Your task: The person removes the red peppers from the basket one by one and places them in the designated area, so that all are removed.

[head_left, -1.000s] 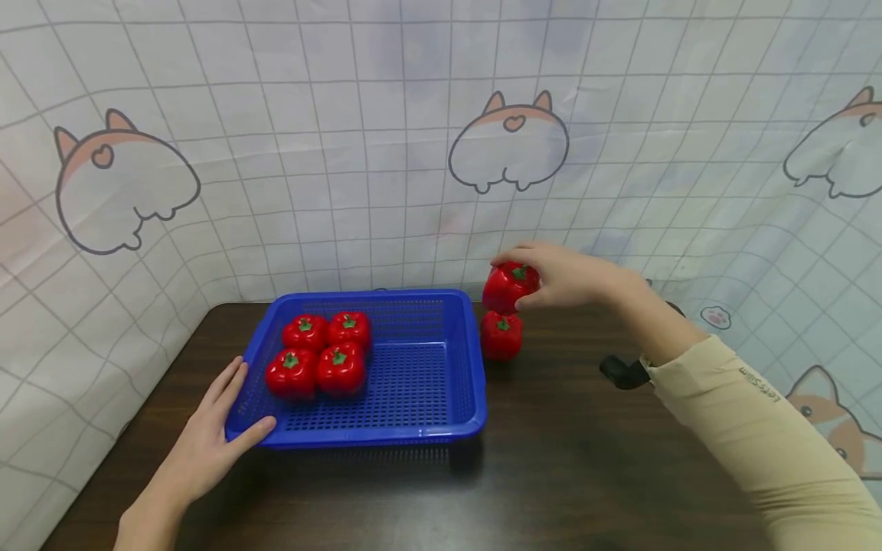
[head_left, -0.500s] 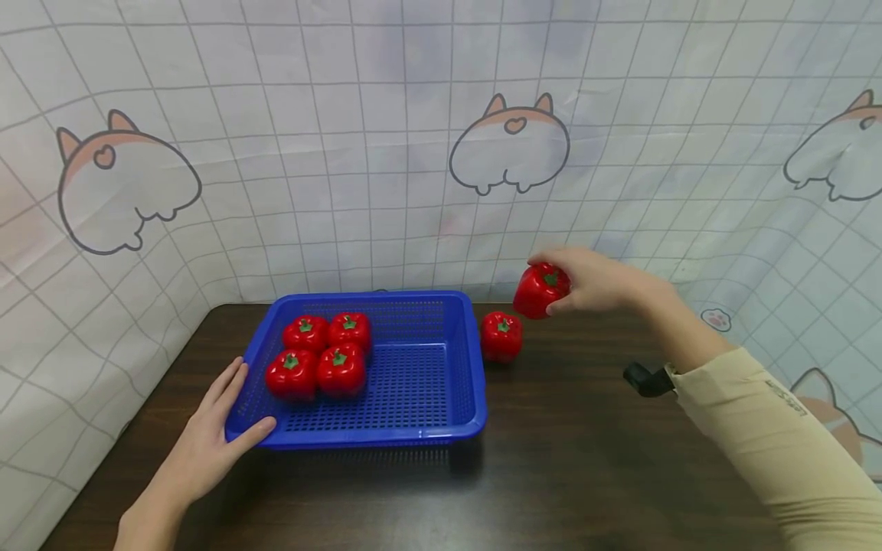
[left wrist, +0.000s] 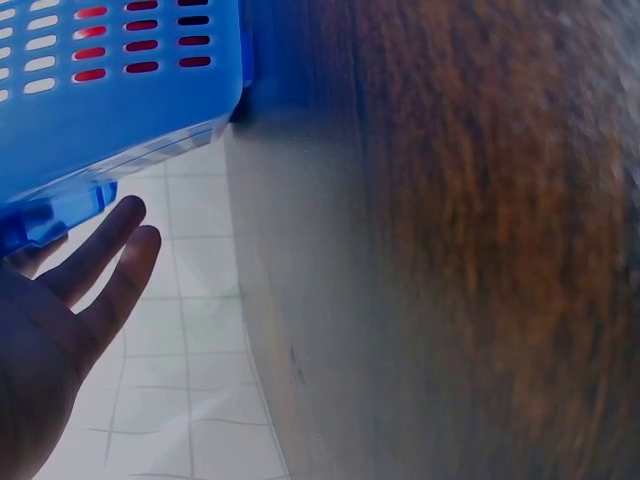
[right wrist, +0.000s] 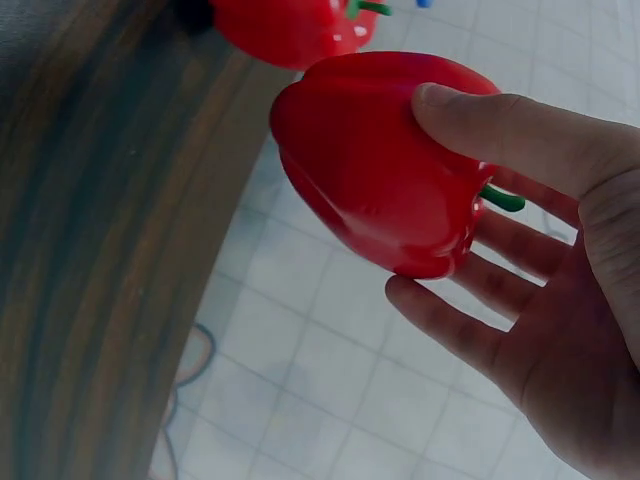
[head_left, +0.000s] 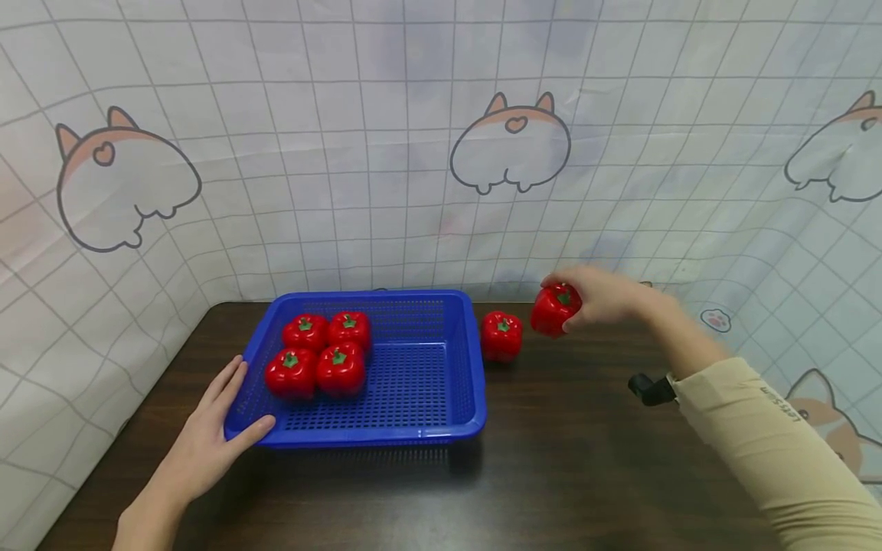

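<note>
My right hand (head_left: 598,297) grips a red bell pepper (head_left: 555,309) with a green stem, thumb on one side and fingers on the other. In the right wrist view the pepper (right wrist: 385,165) lies on its side within that grasp. Just left of it a second red bell pepper (head_left: 501,337) stands upright on the table, close to the basket's right side. My left hand (head_left: 200,444) rests at the near left corner of the blue plastic basket (head_left: 344,438), fingers straight along its left rim and thumb at the front rim. Several red bell peppers (head_left: 341,370) sit in the basket's left half.
The dark wooden table (head_left: 551,474) extends in front of the basket and to its right. A white gridded cloth (head_left: 413,184) with cartoon animals hangs behind and along both sides. A black device (head_left: 651,390) sits at the right wrist.
My right hand has carried its bell pepper to the right, away from above the standing pepper, and lately lower toward the table. The left hand and basket stay put.
</note>
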The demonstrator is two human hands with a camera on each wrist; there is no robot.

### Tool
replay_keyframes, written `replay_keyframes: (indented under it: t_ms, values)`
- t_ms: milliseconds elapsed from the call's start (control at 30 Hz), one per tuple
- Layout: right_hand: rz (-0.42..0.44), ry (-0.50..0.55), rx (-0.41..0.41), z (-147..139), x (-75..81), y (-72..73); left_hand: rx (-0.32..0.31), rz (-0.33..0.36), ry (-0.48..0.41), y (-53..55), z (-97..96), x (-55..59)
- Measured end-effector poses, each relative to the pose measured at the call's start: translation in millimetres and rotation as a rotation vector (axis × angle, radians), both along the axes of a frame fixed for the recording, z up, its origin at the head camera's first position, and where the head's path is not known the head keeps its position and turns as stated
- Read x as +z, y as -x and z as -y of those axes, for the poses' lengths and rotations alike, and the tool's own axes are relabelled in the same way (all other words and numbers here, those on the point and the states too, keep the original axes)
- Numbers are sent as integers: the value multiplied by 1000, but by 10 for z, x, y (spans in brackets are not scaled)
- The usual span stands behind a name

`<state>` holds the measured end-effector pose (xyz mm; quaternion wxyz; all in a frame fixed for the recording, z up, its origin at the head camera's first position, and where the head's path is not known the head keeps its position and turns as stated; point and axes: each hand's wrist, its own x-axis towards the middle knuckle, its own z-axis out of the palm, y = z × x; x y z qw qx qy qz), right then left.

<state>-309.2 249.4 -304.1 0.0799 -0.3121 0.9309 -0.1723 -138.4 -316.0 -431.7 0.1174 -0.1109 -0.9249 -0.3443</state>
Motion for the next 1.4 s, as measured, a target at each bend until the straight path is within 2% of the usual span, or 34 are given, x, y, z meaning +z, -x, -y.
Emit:
replay_keyframes:
  t_ms: [333, 867, 1167, 1400]
  values:
    - [47, 1, 39, -30, -267, 96, 3, -3, -1, 0, -5, -4]
    - [112, -35, 42, 72, -523, 190, 1, -1, -13, 8, -3, -10]
    - [113, -46, 36, 121, -617, 216, 8, -4, -11, 7, -5, -18]
    - [151, -23, 3, 127, -616, 207, 13, -1, -10, 3, -10, -9]
